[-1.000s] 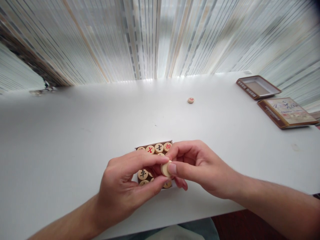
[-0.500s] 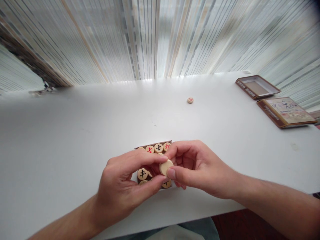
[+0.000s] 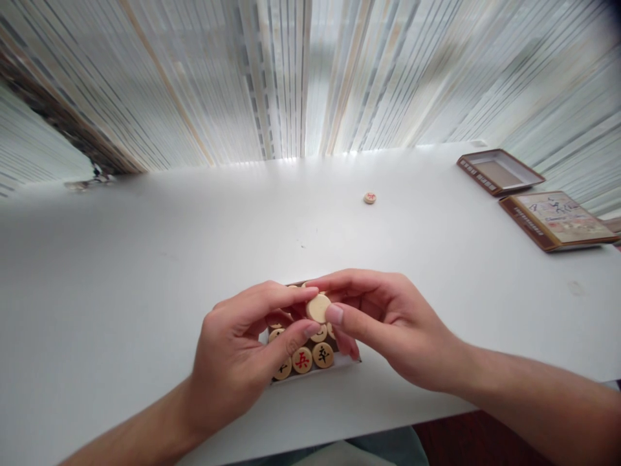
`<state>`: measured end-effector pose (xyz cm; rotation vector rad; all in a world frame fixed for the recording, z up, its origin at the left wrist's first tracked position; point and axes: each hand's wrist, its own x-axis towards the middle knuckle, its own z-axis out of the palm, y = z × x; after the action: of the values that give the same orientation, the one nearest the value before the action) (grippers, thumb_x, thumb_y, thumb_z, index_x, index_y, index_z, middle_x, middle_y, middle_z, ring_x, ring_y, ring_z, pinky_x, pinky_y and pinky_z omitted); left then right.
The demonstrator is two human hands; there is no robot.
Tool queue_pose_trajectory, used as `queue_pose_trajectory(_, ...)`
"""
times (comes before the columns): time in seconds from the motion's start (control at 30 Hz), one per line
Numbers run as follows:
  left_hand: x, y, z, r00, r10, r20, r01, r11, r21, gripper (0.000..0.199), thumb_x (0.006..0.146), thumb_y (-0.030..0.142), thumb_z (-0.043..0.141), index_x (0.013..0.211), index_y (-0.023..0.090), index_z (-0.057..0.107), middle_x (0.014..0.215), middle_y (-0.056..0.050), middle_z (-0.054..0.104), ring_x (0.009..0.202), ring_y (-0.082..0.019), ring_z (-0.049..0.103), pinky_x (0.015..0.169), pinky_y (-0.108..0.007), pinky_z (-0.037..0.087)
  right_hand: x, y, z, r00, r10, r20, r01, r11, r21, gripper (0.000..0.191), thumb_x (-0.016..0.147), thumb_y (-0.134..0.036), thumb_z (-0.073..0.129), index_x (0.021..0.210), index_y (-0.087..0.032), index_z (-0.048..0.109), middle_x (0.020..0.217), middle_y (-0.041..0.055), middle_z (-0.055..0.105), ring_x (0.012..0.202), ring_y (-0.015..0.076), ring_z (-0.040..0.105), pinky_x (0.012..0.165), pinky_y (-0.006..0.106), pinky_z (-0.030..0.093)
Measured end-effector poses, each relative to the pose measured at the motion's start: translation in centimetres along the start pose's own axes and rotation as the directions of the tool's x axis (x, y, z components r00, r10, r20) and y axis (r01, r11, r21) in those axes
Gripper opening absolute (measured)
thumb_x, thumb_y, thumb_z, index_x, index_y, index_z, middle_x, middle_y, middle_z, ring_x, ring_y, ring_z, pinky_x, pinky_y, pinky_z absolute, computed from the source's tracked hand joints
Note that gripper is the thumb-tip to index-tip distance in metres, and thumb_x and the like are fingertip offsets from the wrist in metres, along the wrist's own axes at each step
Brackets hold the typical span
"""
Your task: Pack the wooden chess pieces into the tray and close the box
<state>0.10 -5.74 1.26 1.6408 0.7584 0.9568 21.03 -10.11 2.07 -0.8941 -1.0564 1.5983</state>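
A blank-faced round wooden piece [image 3: 319, 309] is pinched between the fingertips of my left hand [image 3: 250, 343] and my right hand [image 3: 392, 323], its plain side facing me. Beneath both hands lies a small box [image 3: 347, 362] of wooden pieces, partly hidden by my fingers. Along its near edge show a piece with a red character [image 3: 302, 360] and one with a black character [image 3: 323, 355]. The fingers of my right hand also reach down over the box's right side.
A single piece with a red character [image 3: 369, 198] lies farther back on the white table [image 3: 145, 272]. At the far right are an open brown box half [image 3: 499, 169] and a printed box lid [image 3: 557, 217]. A striped curtain [image 3: 301, 77] hangs behind the table.
The held piece has moved slightly up and left with my fingers. The box appears shifted toward me and turned a little, showing more pieces at its near edge.
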Motion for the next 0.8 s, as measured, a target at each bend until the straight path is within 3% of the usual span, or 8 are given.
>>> queue_pose_trajectory(0.17,0.2,0.4,0.0,0.997,-0.077,-0.023,0.076,0.996,-0.056,0.033,0.091,0.01,0.085,0.113,0.035,0.088,0.094,0.003,0.084,0.081,-0.011,0.08,0.075,-0.015,0.067,0.0,0.1,0.0,0.998,-0.031,-0.055,0.03,0.999,-0.023,0.022,0.092,-0.019,0.087,0.111,-0.018,0.077,0.081,0.0002,0.075,0.061,0.0083,0.065,0.054,0.017,0.058)
queue_pose_trajectory(0.27,0.3,0.6,0.0,0.991,-0.131,-0.02,0.128,0.986,-0.103,0.029,0.091,0.012,0.085,0.112,0.032,0.089,0.093,0.002,0.086,0.081,-0.012,0.082,0.075,-0.015,0.068,0.1,0.4,-0.3,0.973,-0.222,-0.062,0.199,0.946,-0.256,0.016,0.094,-0.013,0.083,0.109,-0.017,0.079,0.081,0.0015,0.077,0.064,0.0098,0.069,0.058,0.018,0.059)
queue_pose_trajectory(0.37,0.4,0.7,0.2,0.982,-0.187,-0.008,0.183,0.966,-0.182,0.025,0.093,0.013,0.085,0.109,0.031,0.09,0.097,0.0,0.088,0.083,-0.013,0.083,0.078,-0.015,0.068,0.2,0.8,-0.8,0.856,-0.517,0.036,0.448,0.703,-0.553,0.02,0.096,-0.008,0.079,0.115,-0.014,0.08,0.09,0.0069,0.08,0.071,0.0121,0.072,0.065,0.022,0.061)
queue_pose_trajectory(0.43,0.4,0.7,0.4,0.974,-0.222,0.04,0.225,0.945,-0.238,0.025,0.096,0.015,0.082,0.113,0.031,0.09,0.102,-0.001,0.089,0.086,-0.014,0.084,0.082,-0.016,0.069,0.2,1.1,-1.0,0.766,-0.627,0.143,0.553,0.529,-0.644,0.023,0.096,-0.005,0.078,0.118,-0.01,0.08,0.096,0.0102,0.079,0.074,0.0122,0.072,0.068,0.023,0.063)
queue_pose_trajectory(0.5,0.6,0.9,0.6,0.965,-0.243,0.099,0.261,0.921,-0.29,0.025,0.1,0.017,0.078,0.119,0.03,0.089,0.109,-0.003,0.089,0.089,-0.016,0.084,0.085,-0.02,0.07,0.2,1.2,-1.1,0.725,-0.658,0.205,0.592,0.442,-0.674,0.025,0.097,-0.005,0.077,0.121,-0.008,0.079,0.099,0.0112,0.077,0.074,0.0117,0.072,0.069,0.022,0.063)
queue_pose_trajectory(0.57,0.7,1.0,0.6,0.956,-0.244,0.161,0.286,0.898,-0.336,0.025,0.103,0.02,0.076,0.123,0.028,0.087,0.112,-0.005,0.088,0.092,-0.018,0.085,0.086,-0.022,0.07,0.2,1.3,-1.2,0.712,-0.662,0.233,0.603,0.406,-0.687,0.026,0.098,-0.006,0.077,0.124,-0.008,0.079,0.101,0.0109,0.074,0.075,0.0114,0.072,0.07,0.021,0.064)
queue_pose_trajectory(0.8,1.0,0.8,0.2,0.911,-0.288,0.296,0.395,0.819,-0.417,0.026,0.107,0.022,0.071,0.128,0.026,0.085,0.119,-0.008,0.087,0.102,-0.021,0.084,0.092,-0.027,0.069,0.3,1.2,-1.2,0.723,-0.636,0.268,0.59,0.368,-0.719,0.025,0.1,-0.01,0.076,0.126,-0.01,0.078,0.106,0.0129,0.072,0.084,0.0162,0.075,0.074,0.026,0.067)
